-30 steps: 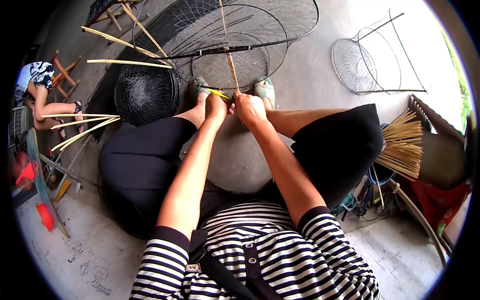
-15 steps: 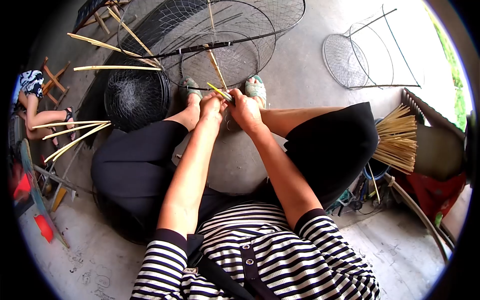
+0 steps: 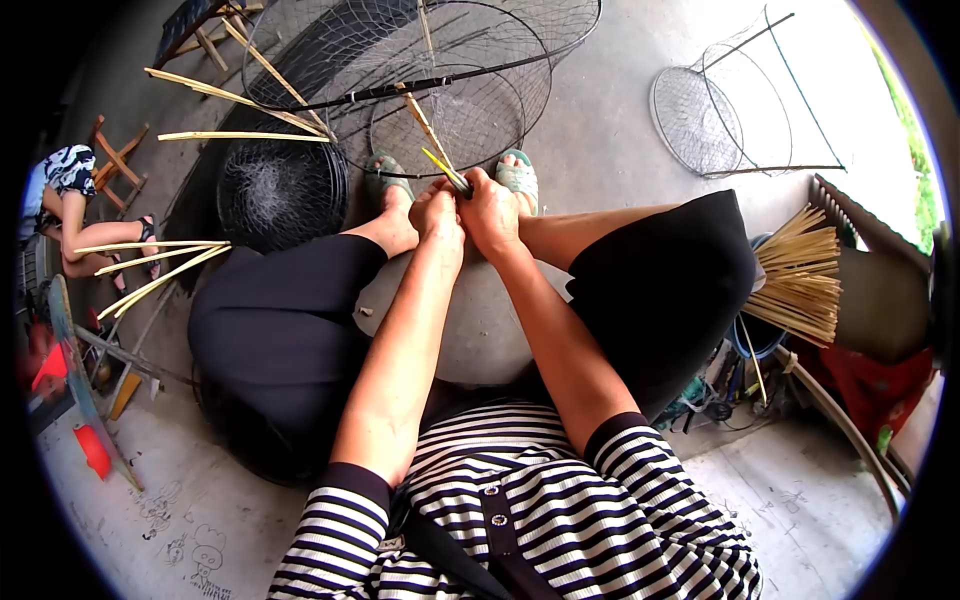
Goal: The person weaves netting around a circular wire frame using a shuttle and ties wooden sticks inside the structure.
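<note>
My left hand (image 3: 436, 212) and my right hand (image 3: 488, 208) meet between my feet, both with fingers closed. From my right hand sticks out a thin yellow and dark tool (image 3: 446, 172), pointing up and left. A bamboo stick (image 3: 424, 122) rises from between the hands toward the dark rod of a round net frame (image 3: 400, 90). What my left fingers hold is hidden; the stick's lower end disappears among the fingers.
Stacked black netting (image 3: 282, 192) stands left of my feet, with bamboo sticks (image 3: 245, 136) around it. Another net frame (image 3: 700, 120) lies at the right. A bamboo bundle (image 3: 800, 280) fills a blue bucket beside my right knee. Another person's legs (image 3: 85, 230) show at far left.
Both hands have drawn close together. The yellow tool now points more steeply upward. The bamboo stick leans further left than a second ago, and the whole view has shifted slightly.
</note>
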Demonstrator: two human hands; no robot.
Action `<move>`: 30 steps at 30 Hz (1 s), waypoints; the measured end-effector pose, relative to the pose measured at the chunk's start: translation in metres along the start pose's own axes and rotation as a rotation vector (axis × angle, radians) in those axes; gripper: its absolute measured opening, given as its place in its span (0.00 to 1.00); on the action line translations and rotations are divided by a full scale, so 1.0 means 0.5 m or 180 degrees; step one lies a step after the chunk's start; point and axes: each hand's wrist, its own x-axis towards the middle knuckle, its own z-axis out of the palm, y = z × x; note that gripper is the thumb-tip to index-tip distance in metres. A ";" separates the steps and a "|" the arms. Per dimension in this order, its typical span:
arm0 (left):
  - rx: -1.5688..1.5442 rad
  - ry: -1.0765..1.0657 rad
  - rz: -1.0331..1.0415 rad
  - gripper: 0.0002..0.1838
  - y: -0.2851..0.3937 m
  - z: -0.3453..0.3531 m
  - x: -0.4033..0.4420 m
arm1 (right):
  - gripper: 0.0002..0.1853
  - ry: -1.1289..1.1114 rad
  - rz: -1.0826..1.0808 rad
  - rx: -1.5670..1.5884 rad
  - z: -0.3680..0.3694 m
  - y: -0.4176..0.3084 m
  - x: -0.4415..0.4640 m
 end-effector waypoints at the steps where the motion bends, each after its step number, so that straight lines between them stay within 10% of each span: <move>1: 0.0173 0.0054 -0.0006 0.09 0.004 -0.002 -0.004 | 0.12 0.0007 -0.0018 -0.0035 -0.001 0.001 -0.001; 16: 0.0474 -0.0946 0.0466 0.17 0.105 -0.046 -0.163 | 0.08 -0.0321 -0.0699 0.0356 -0.096 -0.043 -0.042; 18: 0.0837 -0.1195 0.1422 0.20 0.122 -0.016 -0.271 | 0.10 -0.0149 -0.0486 0.0682 -0.112 -0.073 -0.055; 20: 0.0871 -0.0976 0.0814 0.17 0.118 -0.019 -0.279 | 0.10 -0.0572 -0.0239 0.0191 -0.148 -0.092 -0.079; 21: 0.0804 -0.0861 0.0578 0.18 0.105 -0.024 -0.245 | 0.09 -0.1445 0.0275 0.1724 -0.151 -0.075 -0.087; 22: 0.0892 -0.1051 0.0432 0.16 0.093 -0.066 -0.156 | 0.08 -0.0709 -0.0620 -0.0287 -0.123 -0.088 -0.111; 24: 0.1045 -0.1089 0.0241 0.10 0.078 -0.084 -0.095 | 0.19 0.0446 -0.0735 -0.0922 -0.029 -0.079 -0.174; 27: 0.1407 -0.0771 0.0291 0.03 0.085 -0.175 0.061 | 0.20 -0.1516 -0.1678 -0.1163 -0.247 -0.122 -0.231; 30: 0.1077 -0.1489 0.0557 0.06 0.078 -0.127 -0.060 | 0.20 0.1034 -0.1740 0.0541 -0.474 -0.094 -0.309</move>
